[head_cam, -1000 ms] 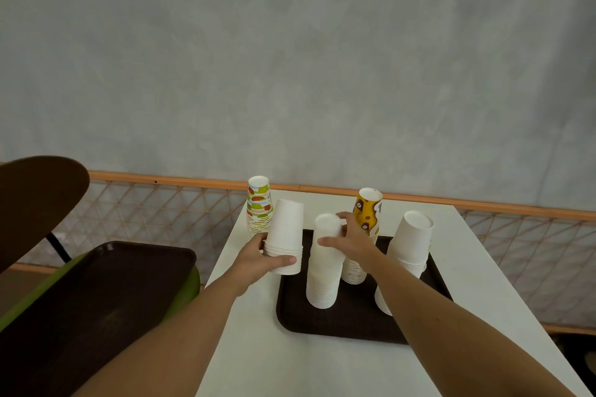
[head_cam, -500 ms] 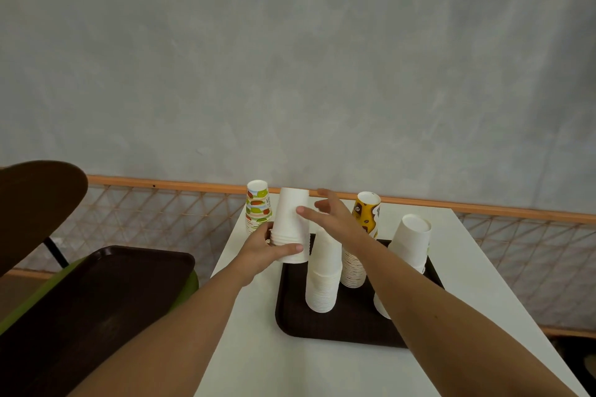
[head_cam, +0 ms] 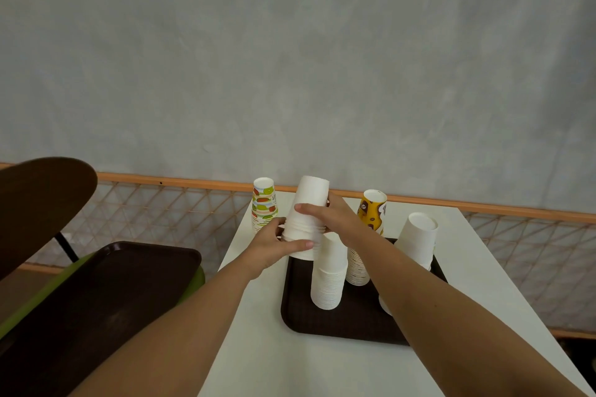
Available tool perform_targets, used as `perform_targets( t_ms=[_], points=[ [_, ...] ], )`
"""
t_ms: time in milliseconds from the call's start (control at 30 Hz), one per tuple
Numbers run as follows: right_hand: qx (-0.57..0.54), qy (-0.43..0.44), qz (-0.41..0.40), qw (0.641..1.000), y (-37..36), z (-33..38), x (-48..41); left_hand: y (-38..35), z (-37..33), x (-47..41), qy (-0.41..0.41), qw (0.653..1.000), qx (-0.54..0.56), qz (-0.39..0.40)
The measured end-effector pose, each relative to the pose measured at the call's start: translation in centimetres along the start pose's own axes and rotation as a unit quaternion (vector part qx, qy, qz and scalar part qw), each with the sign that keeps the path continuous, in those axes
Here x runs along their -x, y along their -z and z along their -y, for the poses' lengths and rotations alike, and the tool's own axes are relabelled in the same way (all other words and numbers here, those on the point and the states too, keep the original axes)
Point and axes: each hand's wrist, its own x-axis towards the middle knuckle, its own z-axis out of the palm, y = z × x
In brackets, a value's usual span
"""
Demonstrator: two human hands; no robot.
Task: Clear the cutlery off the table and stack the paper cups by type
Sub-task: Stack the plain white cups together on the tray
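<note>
White table (head_cam: 258, 358): left hand (head_cam: 274, 248) grips cup stack (head_cam: 309, 203) low, right hand (head_cam: 335, 219) grips higher.

A plain grey wall (head_cam: 290, 58), matte and faintly mottled, fills the upper view under even, diffuse light. An orange rail (head_cam: 193, 184) runs along its base, with pale diamond-pattern mesh (head_cam: 154, 216) below. A white table (head_cam: 290, 364) extends toward the rail. To the left are a rounded dark brown panel (head_cam: 38, 203), a dark tray (head_cam: 96, 300) on a green seat (head_cam: 29, 313), and brown floor (head_cam: 19, 290).
</note>
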Motion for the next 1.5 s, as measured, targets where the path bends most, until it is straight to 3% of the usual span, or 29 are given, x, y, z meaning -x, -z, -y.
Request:
perform_targets(
  t_ms=[200, 400, 533, 900, 1133, 1367, 1500],
  points=[
    [-0.052, -0.005, -0.036, 0.998, 1.2, 1.3, -0.5, 0.1, 0.7, 0.2, 0.013, 1.0, -0.012, -0.007],
    [-0.099, 0.049, -0.104, 0.988, 2.7, 2.6, -1.0, 0.2, 1.6, 0.3, 0.019, 0.999, -0.025, -0.031],
    [-0.052, 0.065, -0.142, 0.986, 3.5, 1.8, -1.1, 0.3, 1.8, 0.5, 0.022, 0.999, -0.023, -0.042],
    [0.107, 0.001, -0.088, 0.99, 3.2, -3.6, -0.4, 0.5, 2.3, 0.4, 0.017, 0.998, -0.001, -0.057],
    [0.111, -0.012, -0.064, 0.992, 3.0, -4.4, 0.3, 0.4, 2.4, 0.2, 0.017, 0.998, 0.009, -0.059],
    [0.091, 0.074, -0.124, 0.985, 3.2, -2.3, 0.9, 0.2, 1.3, 0.2, 0.002, 0.998, 0.025, -0.064],
    [0.075, 0.096, -0.07, 0.99, 3.1, -0.6, 1.0, -0.6, -0.4, -0.1, -0.025, 0.997, 0.037, -0.066]
  ],
)
